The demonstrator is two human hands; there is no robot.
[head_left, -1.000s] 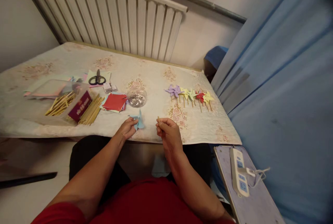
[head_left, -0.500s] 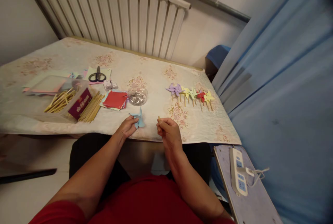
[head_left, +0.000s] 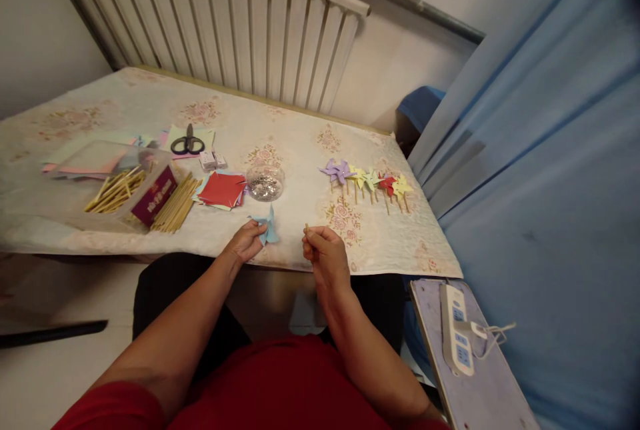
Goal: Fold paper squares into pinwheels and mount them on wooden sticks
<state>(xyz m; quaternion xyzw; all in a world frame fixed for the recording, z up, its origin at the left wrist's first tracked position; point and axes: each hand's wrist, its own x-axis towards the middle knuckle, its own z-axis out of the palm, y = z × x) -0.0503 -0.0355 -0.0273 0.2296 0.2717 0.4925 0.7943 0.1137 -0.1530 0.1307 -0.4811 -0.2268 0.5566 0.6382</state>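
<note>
Two hands at the table edge, one on a blue pinwheel, one on a stick.

At lower centre, the left hand (head_left: 245,242) pinches the blue pinwheel (head_left: 268,226) between its fingertips, and the right hand (head_left: 324,252) is curled tight around a stick (head_left: 307,227) whose tip pokes up above it. Up from them sit a glass bowl (head_left: 265,183) and red paper (head_left: 221,191); a row of pinwheels (head_left: 367,181) lies to the right, loose sticks (head_left: 176,203) and scissors (head_left: 187,143) to the left.

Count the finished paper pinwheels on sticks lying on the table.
5, in one row right of the glass bowl: purple, pale yellow, light green, red, yellow. They overlap, so another may be hidden.
</note>
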